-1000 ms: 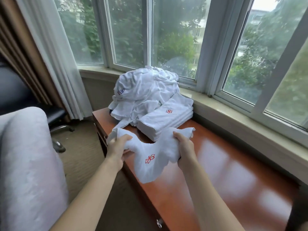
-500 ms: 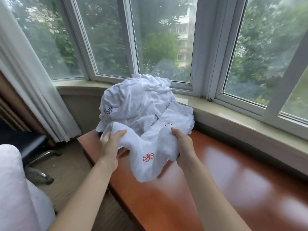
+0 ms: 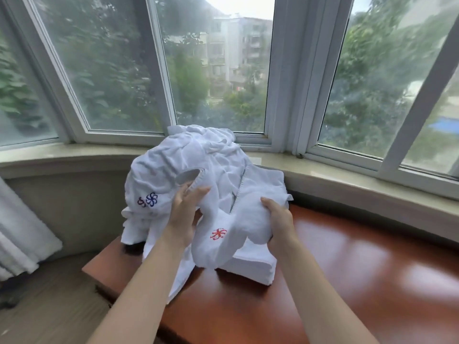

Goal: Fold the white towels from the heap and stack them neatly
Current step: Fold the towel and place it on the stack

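The desk [image 3: 347,281], a glossy red-brown top set under the bay window [image 3: 218,70], carries everything: a big rumpled heap [image 3: 198,165] of white towels at about twelve o'clock from the hands, against the sill, and a low stack [image 3: 250,264] of folded towels at roughly five o'clock from the heap, partly hidden behind the cloth in hand. Both hands hold one small white towel [image 3: 223,234] up in front of the heap and above the stack. It sags in a soft V between them, a red flower emblem [image 3: 218,233] on the hanging fold and a stitched hem running up the middle. The left hand [image 3: 183,214] has its fingers [image 3: 196,192] curled onto the towel's upper left edge; the right hand [image 3: 278,217] grips the bunched right end, fingers wrapped into the cloth. The risk from here, as I judge it, is an uneven fold: the cloth is bunched, not stretched flat, so corners may not meet. The drooping middle could also brush the stack and skew it, or drag a loose edge off the heap.
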`<state>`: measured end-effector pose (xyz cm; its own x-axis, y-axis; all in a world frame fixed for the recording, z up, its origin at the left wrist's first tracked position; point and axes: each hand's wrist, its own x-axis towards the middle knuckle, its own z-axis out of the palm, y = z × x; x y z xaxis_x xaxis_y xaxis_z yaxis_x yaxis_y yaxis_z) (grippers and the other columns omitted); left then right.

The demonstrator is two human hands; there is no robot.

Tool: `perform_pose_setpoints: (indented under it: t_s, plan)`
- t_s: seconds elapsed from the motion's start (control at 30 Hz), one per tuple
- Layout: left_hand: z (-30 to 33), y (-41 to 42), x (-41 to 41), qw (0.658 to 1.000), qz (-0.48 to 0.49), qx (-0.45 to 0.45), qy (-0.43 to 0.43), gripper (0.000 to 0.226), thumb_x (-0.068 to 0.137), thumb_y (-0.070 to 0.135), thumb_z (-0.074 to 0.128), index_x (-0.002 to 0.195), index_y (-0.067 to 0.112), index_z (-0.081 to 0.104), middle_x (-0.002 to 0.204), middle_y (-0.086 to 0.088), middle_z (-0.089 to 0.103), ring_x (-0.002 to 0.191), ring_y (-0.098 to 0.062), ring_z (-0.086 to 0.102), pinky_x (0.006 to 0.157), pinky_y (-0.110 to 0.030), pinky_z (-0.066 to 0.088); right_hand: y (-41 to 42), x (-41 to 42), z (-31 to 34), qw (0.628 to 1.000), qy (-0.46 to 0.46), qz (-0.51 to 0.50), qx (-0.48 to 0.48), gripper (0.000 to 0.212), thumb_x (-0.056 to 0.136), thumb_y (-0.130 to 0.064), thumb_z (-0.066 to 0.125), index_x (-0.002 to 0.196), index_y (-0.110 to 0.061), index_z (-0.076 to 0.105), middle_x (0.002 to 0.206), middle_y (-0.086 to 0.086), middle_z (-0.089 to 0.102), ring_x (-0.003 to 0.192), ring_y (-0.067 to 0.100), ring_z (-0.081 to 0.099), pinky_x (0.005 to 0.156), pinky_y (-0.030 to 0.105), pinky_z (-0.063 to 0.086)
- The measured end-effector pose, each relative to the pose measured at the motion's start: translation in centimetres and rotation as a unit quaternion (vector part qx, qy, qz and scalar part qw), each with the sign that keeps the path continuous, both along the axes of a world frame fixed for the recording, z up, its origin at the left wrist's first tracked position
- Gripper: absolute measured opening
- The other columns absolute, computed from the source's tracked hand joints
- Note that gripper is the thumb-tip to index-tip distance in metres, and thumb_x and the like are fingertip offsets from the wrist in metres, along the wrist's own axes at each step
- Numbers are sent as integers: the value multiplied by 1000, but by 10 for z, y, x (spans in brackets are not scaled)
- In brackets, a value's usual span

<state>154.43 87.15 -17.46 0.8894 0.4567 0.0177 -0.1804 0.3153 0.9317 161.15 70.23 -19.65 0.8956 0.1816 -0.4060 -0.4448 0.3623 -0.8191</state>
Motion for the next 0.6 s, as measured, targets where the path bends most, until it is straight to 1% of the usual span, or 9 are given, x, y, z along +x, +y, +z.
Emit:
perform_pose_setpoints:
  t_s: [0.07,0.13,0.2,0.27,0.3,0.37,0.43,0.5,0.6]
  plan:
    - [0,5,13,1000,-17,-12,-1,42,73,20,70,112,4,62,93,-10,62,86,-23,61,72,-34,48,2,6,-2,1000,3,-17,12,43,85,-22,69,124,-10,59,111,13,69,97,31,68,85,42,56]
    - [-2,8,25,1000,-18,-16,-1,41,77,15,69,114,2,59,98,-14,57,90,-27,57,73,-35,45,3,12,-7,999,4,-22,32,42,84,-20,69,124,-10,59,108,11,70,93,29,69,82,40,56]
    - [-2,4,35,1000,12,-26,3,22,82,9,69,104,8,62,90,-9,60,82,-21,59,69,-32,46,1,17,-11,998,13,-24,60,42,83,-19,70,123,-10,59,97,8,71,83,25,70,74,36,57]
    - [-3,-2,42,999,42,-8,19,7,87,10,67,89,16,63,83,-3,60,76,-17,55,65,-30,43,0,23,-15,996,24,-27,80,46,83,-20,70,126,-12,56,97,6,71,77,23,70,65,32,57]
    - [-5,-3,45,998,50,12,29,7,89,13,66,88,18,62,84,-3,58,79,-17,53,67,-30,42,1,25,-16,995,27,-30,86,51,83,-20,70,131,-15,53,103,7,70,77,22,70,62,30,56]
    - [-7,2,51,995,68,48,49,7,92,18,65,96,16,59,92,-7,56,85,-18,51,74,-31,42,7,26,-16,993,34,-41,101,59,83,-20,70,138,-21,47,110,9,69,73,21,72,56,29,55]
    - [-11,16,57,992,80,78,63,13,93,22,62,101,15,55,94,-6,54,84,-16,50,72,-28,43,19,26,-14,991,43,-60,114,54,83,-18,69,133,-20,49,102,8,69,63,19,72,51,28,55]
    - [-14,34,64,989,83,105,61,12,94,25,61,96,17,52,91,-2,54,83,-14,50,74,-28,43,34,23,-10,989,50,-75,115,48,83,-17,69,128,-17,51,93,6,67,64,20,70,54,29,54]
    - [-14,64,79,987,74,131,46,12,93,27,63,92,22,52,85,4,54,81,-11,50,76,-27,45,58,26,-5,987,56,-102,114,56,84,-18,66,137,-13,47,105,10,64,83,26,65,67,33,53]
